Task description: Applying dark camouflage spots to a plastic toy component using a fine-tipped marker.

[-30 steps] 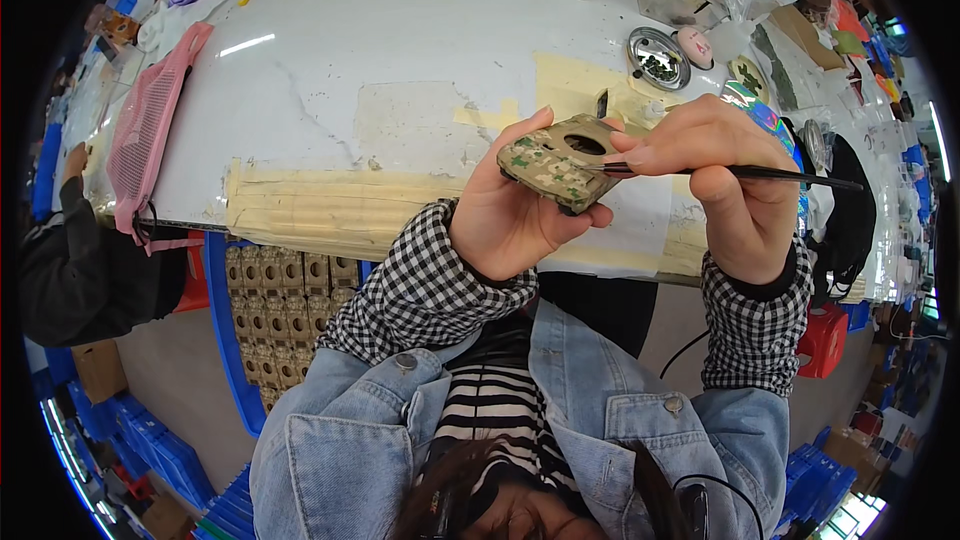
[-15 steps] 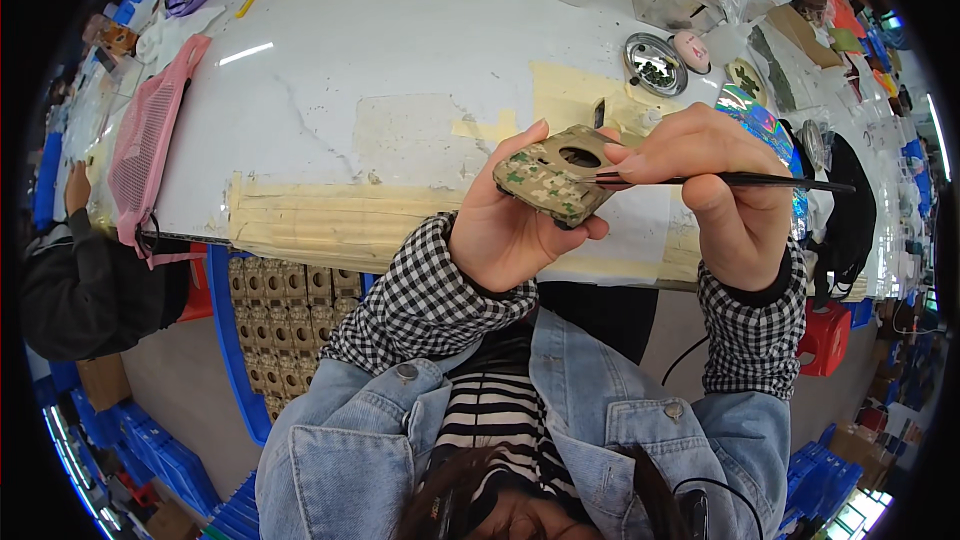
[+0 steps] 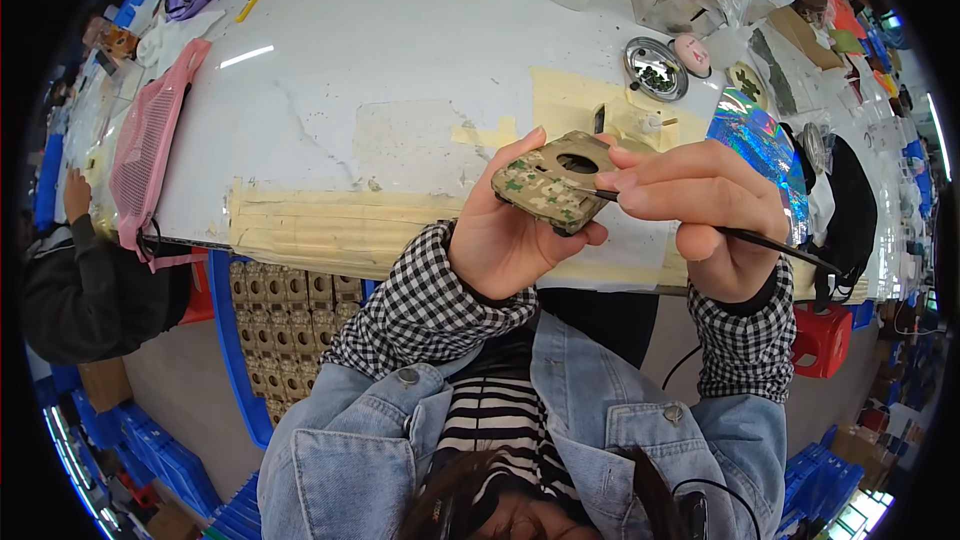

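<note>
My left hand (image 3: 508,250) holds up a toy tank hull (image 3: 545,192) above the table's front edge, thumb and fingers round its sides. The hull is tan with green and brown camouflage patches, and a round opening shows in its top. My right hand (image 3: 715,205) pinches a fine paintbrush (image 3: 780,245) with a slim black handle. The brush tip meets or hovers just over the hull's top near the opening; I cannot tell whether it touches. The handle's far end slants down to the right, past my palm.
Under the table's left part, a blue crate (image 3: 240,380) holds rows of tan hulls (image 3: 285,325). Beyond my hands stand a round metal dish (image 3: 655,68) with dark green bits and a shiny holographic sheet (image 3: 750,140). A pink mesh bag (image 3: 155,150) and a co-worker's arm (image 3: 85,240) are at left.
My right hand has shifted slightly down and left, and the brush handle's far end has dipped. The hull is turned slightly in my left hand.
</note>
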### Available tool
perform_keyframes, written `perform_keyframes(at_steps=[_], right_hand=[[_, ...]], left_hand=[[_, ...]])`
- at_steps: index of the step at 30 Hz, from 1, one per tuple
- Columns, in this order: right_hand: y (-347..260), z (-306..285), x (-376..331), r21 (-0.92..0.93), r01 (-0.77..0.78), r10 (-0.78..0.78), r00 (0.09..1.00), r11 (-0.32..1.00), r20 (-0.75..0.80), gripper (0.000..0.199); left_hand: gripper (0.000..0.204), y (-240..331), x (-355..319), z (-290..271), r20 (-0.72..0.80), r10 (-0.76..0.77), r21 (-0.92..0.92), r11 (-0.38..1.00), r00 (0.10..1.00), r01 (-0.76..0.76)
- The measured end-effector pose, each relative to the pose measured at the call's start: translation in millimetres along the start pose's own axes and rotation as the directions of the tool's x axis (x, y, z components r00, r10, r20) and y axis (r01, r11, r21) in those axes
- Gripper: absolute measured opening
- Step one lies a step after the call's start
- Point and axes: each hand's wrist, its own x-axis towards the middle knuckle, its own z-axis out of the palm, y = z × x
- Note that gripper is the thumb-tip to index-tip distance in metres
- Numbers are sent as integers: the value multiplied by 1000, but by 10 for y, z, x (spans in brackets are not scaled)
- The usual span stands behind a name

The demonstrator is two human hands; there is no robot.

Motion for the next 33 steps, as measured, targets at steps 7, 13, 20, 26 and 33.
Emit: perform_keyframes(at_steps=[7, 13, 20, 26, 33], right_hand=[[-7, -7, -3, -3, -27, 27, 1000, 1000, 11, 31], [-20, -16, 9, -34, -38, 39, 999, 999, 31, 30], [-4, -11, 0, -18, -29, 30, 999, 999, 18, 30], [10, 16, -20, 16, -44, 45, 998, 999, -41, 32], [21, 23, -22, 22, -44, 45, 998, 999, -44, 32]], left_hand=[[50, -8, 3, -4, -10, 10, 13, 1000, 1000, -10], [51, 4, -6, -22, 22, 4, 41, 999, 1000, -5], [51, -8, -9, 2, -27, 24, 26, 999, 999, -24], [51, 4, -1, -40, 10, 11, 34, 999, 1000, -12], [51, -3, 4, 0, -7, 10, 12, 1000, 1000, -10]])
